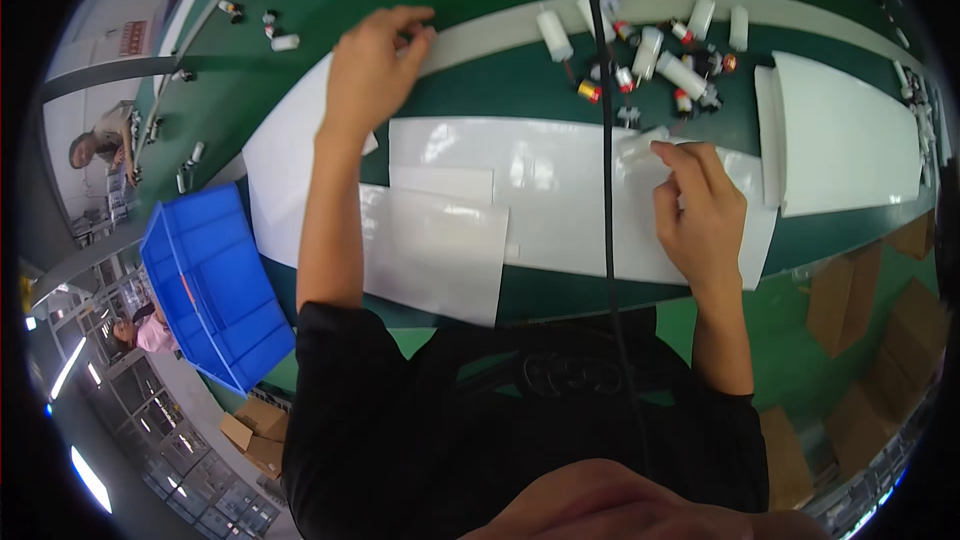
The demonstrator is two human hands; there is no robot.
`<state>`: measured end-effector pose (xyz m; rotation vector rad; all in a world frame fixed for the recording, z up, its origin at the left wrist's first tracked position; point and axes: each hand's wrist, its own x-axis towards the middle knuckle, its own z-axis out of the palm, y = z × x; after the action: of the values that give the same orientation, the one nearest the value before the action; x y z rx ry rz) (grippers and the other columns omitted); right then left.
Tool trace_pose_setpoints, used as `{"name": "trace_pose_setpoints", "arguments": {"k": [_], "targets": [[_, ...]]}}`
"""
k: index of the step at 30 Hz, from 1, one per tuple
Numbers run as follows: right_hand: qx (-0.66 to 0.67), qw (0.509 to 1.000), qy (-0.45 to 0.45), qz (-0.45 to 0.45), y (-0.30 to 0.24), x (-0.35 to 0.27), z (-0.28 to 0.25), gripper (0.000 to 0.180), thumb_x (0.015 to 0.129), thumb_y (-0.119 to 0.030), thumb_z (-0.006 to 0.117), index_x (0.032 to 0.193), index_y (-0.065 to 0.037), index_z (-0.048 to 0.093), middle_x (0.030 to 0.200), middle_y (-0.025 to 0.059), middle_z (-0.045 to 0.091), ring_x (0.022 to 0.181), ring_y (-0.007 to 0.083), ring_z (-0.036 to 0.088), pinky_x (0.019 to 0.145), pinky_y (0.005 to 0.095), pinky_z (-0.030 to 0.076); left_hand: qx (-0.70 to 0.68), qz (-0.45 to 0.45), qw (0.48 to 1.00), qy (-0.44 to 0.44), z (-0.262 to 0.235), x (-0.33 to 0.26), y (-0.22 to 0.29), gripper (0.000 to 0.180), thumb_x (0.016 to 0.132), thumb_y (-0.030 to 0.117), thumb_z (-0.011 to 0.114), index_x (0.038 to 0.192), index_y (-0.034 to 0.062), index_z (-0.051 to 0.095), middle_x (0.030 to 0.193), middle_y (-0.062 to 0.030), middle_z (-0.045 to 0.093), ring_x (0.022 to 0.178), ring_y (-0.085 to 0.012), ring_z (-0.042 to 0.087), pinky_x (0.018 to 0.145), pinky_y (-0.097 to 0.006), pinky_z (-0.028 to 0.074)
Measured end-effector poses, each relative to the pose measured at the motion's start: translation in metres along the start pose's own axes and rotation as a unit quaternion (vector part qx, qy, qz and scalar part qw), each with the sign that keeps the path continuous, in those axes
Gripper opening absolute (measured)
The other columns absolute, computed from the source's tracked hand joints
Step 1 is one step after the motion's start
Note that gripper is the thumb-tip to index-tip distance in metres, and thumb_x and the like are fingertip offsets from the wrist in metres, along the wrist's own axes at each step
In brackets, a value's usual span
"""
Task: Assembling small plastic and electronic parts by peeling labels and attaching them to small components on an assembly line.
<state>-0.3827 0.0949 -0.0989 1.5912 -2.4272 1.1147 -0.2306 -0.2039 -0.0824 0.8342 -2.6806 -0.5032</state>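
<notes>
My right hand (700,210) is over the right part of a glossy white sheet (560,165), with its fingers curled into a pinch. At its index fingertip is a small translucent white piece (643,145); whether the fingers grip it is hard to see. Just beyond lies a loose pile of white cylinders (648,52) and small parts with red, yellow and black ends (590,90). My left hand (375,65) reaches past another white sheet (290,170) to the grey strip (480,35) on the bench. Its thumb and fingers are apart, with nothing visible between them.
A smaller white sheet (435,250) overlaps the long one. At the right stands a stack of white sheets (845,135). A blue bin (225,285) sits at the left edge. A black cable (607,140) hangs across the view. Cardboard boxes (845,300) stand on the floor. Other people are far left.
</notes>
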Motion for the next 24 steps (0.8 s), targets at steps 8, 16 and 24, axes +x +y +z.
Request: {"name": "trace_pose_setpoints", "arguments": {"k": [8, 16, 24], "targets": [[-0.048, 0.991, -0.059, -0.111, -0.007, 0.037, 0.006, 0.023, 0.069, -0.002, 0.067, 0.092, -0.004, 0.063, 0.076, 0.0057, 0.052, 0.061, 0.0217, 0.056, 0.050, 0.0331, 0.046, 0.033, -0.004, 0.999, 0.043, -0.011, -0.043, -0.001, 0.024, 0.081, 0.011, 0.066, 0.104, 0.0042, 0.067, 0.097, -0.0138, 0.064, 0.091, -0.0304, 0.061, 0.080, -0.037, 0.049], [0.056, 0.952, -0.209, -0.218, -0.047, 0.030, 0.039, 0.019, 0.072, -0.009, 0.070, 0.086, -0.004, 0.060, 0.079, 0.0063, 0.052, 0.065, 0.0224, 0.057, 0.054, 0.0349, 0.048, -0.026, -0.006, 1.000, 0.013, -0.049, -0.142, 0.013, 0.051, 0.069, 0.022, 0.080, 0.115, 0.0082, 0.064, 0.116, -0.0123, 0.058, 0.105, -0.0311, 0.055, 0.087, -0.040, 0.048], [0.065, 0.945, -0.245, -0.207, -0.065, 0.036, 0.075, 0.034, 0.073, -0.016, 0.073, 0.102, -0.004, 0.061, 0.100, 0.0112, 0.056, 0.089, 0.0294, 0.056, 0.075, 0.0370, 0.048, 0.007, -0.013, 0.999, -0.036, 0.002, -0.197, 0.025, 0.070, 0.077, 0.043, 0.069, 0.134, 0.0080, 0.049, 0.143, -0.0172, 0.039, 0.131, -0.0362, 0.038, 0.107, -0.047, 0.033]]}}
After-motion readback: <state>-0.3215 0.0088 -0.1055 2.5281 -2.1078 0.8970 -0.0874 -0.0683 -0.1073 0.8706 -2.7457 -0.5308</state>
